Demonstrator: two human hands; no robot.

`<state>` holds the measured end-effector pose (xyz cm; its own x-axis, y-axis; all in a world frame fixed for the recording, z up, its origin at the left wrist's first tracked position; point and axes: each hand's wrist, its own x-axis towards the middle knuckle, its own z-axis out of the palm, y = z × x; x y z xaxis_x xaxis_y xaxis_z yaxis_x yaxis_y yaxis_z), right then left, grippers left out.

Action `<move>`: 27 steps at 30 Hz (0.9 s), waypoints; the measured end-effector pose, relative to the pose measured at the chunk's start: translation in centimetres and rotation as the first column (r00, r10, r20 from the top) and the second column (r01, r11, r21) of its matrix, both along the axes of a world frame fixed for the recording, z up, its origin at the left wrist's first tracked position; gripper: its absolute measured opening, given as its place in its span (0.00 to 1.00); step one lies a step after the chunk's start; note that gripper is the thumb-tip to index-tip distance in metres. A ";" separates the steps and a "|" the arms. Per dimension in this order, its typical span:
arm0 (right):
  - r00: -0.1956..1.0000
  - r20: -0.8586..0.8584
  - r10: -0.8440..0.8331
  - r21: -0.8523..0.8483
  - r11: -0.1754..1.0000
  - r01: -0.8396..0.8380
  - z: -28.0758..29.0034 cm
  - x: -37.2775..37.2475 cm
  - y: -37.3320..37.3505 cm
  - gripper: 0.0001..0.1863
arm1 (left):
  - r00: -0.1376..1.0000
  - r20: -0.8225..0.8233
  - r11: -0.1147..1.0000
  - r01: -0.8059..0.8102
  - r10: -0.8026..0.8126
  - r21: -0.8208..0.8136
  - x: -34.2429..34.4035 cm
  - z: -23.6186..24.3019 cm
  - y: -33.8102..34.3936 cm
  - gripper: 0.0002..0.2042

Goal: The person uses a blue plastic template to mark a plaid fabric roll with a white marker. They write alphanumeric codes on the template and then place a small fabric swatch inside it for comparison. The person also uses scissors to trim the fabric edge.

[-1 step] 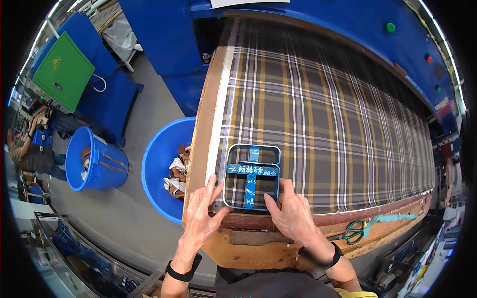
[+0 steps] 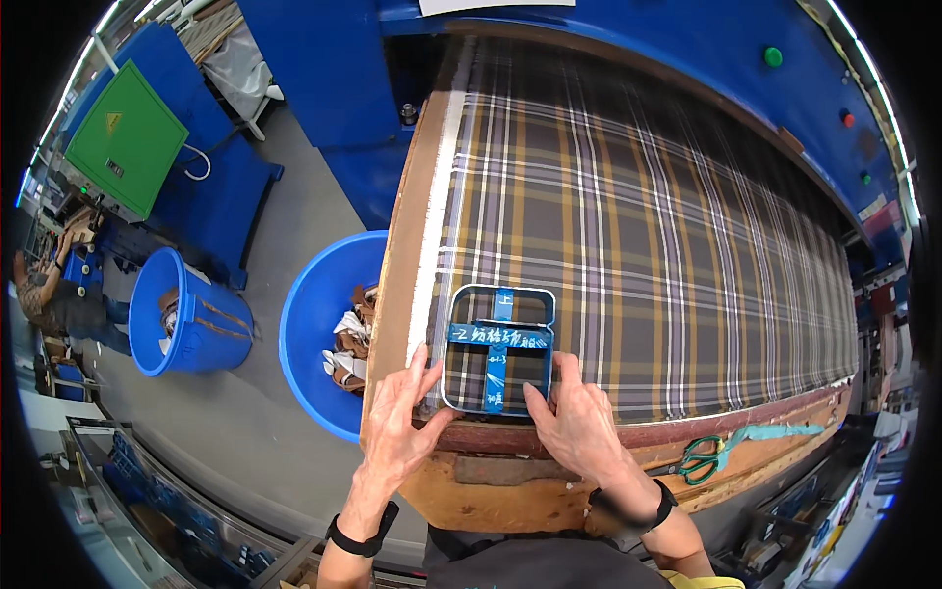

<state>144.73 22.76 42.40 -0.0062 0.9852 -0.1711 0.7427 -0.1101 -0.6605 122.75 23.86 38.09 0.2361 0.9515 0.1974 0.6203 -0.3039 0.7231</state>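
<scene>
A rectangular frame [image 2: 550,339] with rounded corners and a metal rim, like a shallow tin, rests on the plaid fabric [image 2: 628,324] near its front left corner. Blue tape strips with white handwriting cross it. A thin dark stick-like piece [image 2: 512,324] spans its middle. Beside its left edge, my left hand [image 2: 397,422] lies with the fingers stretched on the cloth and the thumb close to the lower corner. My right hand [image 2: 579,422] has its thumb over the rim at the lower right corner and its index finger along the outside; the other fingers are partly hidden.
Green-handled scissors [image 2: 700,459] and a teal cloth strip [image 2: 775,430] lie on the wooden ledge [image 2: 500,506]. A blue tub [image 2: 304,324] of scraps stands left, another blue bin [image 2: 191,334] beyond. Blue machinery [image 2: 638,29] borders the fabric's back. Another person [image 2: 69,304] works far left.
</scene>
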 end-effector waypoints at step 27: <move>0.927 -0.352 -0.128 -0.277 0.960 0.027 4.8 1.8 -0.6 0.23 | 0.975 0.222 0.998 -0.008 -0.004 0.054 -1.2 2.0 -0.5 0.53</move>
